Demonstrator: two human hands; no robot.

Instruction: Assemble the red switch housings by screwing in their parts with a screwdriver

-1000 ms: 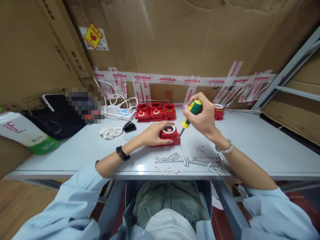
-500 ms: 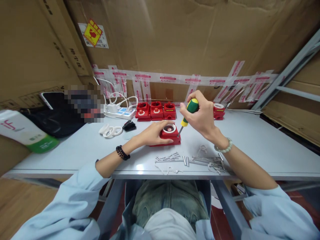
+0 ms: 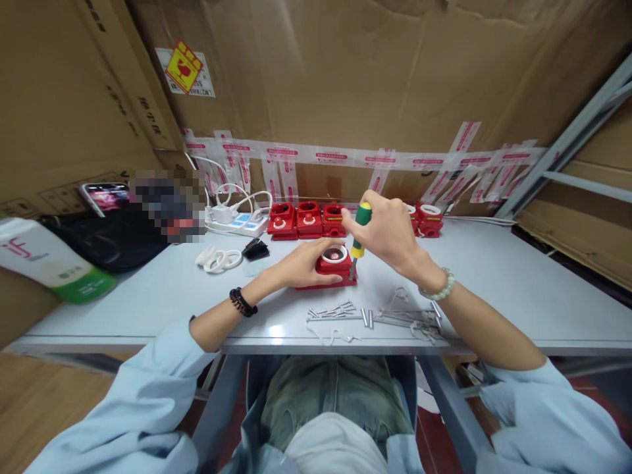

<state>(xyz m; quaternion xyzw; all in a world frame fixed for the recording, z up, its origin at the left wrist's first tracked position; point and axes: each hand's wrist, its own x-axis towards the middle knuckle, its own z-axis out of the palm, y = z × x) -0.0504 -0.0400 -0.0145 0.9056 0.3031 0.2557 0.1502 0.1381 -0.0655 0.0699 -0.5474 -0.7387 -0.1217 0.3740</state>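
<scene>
Here, centred on a pale table, a red box topped with a white ring, under a spread left hand, thumb along its near side. Closed round a green-and-yellow screwdriver, the right hand, with the blade's tip at the box's right end. Between box and front edge, loose screws; behind, a row of three red units. Rightward, broad tabletop as far as a grey metal frame. Far left, "if" in pink on a white-and-green container. On cardboard, a yellow broken-glass sticker over a label, partly legible: "LM27".
</scene>
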